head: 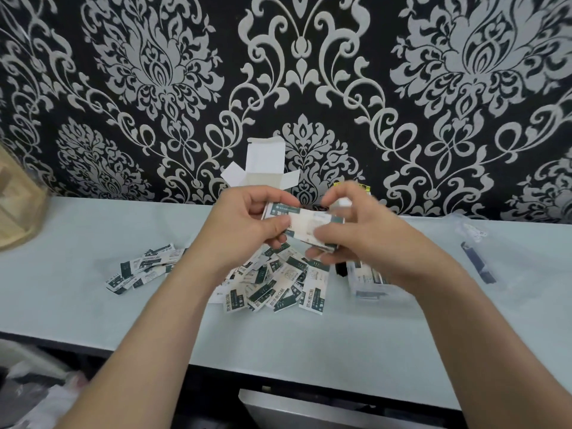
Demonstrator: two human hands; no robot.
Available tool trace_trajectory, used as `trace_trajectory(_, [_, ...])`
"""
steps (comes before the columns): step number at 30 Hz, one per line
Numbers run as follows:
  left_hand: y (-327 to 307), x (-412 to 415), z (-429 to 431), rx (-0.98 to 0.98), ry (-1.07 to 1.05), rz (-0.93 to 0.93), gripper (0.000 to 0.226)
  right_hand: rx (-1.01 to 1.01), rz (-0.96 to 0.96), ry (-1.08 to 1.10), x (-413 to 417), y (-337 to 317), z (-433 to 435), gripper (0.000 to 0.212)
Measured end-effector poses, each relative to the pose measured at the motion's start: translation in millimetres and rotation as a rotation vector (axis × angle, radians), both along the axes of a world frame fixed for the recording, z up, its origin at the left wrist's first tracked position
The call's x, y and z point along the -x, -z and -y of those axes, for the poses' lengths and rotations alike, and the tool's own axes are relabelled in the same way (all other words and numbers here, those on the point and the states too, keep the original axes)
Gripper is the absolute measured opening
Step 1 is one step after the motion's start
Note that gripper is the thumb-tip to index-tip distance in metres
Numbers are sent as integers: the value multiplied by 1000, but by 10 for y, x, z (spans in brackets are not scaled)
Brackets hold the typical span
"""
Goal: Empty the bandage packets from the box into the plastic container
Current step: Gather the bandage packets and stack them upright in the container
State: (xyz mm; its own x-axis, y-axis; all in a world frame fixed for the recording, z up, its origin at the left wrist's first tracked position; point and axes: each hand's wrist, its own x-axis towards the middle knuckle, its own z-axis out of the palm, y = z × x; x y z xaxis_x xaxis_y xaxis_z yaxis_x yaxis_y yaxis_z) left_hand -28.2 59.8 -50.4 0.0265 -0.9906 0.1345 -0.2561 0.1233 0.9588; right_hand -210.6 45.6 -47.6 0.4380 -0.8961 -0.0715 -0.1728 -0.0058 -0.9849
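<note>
— Where are the bandage packets right now?

— A stack of white and dark-green paper bandage packets [305, 222] is held up over the middle of the pale blue-grey table [93, 298]. The left hand [247, 224] pinches its left end, thumb on the near face and fingers curled behind. The right hand [365, 230], a little blurred, has its fingers curled round the right end.

— And the rest of them?

— A loose heap of the same packets [278, 283] lies on the table just under the hands, fanned toward the front edge. A smaller scatter of packets [145, 267] lies apart from it, toward the left edge.

— The container?

— The clear rectangular plastic container [368, 283] sits just right of the heap, partly hidden by the right wrist. A few packets show through its wall.

— The box?

— The white cardboard box [266, 162] is behind the hands by the back edge, its flaps spread open. I can't tell whether it touches the left hand.

— Anything else?

— Toward the right edge lie a dark blue flat strip [478, 263] and, behind it, a crumpled clear plastic wrapper [470, 229]. A light wooden frame [15, 209] stands at the back left corner. Black wallpaper with a silver damask pattern [309, 72] rises behind the table.
</note>
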Motion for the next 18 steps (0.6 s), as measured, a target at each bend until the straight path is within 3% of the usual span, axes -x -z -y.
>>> trace_trajectory(3, [-39, 108, 38, -37, -56, -12, 25, 643, -522, 114, 74, -22, -29, 32])
trace_trajectory(5, [-59, 215, 44, -69, -59, -29, 23, 801, -719, 78, 64, -12, -62, 34])
trace_trajectory(7, [-66, 283, 47, -111, -49, -50, 23, 830, -790, 81, 63, 16, -61, 30])
trace_trajectory(10, [-85, 345, 76, -176, 4, -212, 20, 716, -637, 117, 152, 48, -34, 27])
trace_trajectory(14, [-92, 450, 120, -229, 203, -408, 26, 354, -177, 99, 334, 16, -2, 23])
trace_trajectory(18, [-45, 584, 201, -200, 194, -429, 43, 253, -87, 64, 479, -16, 6, 22])
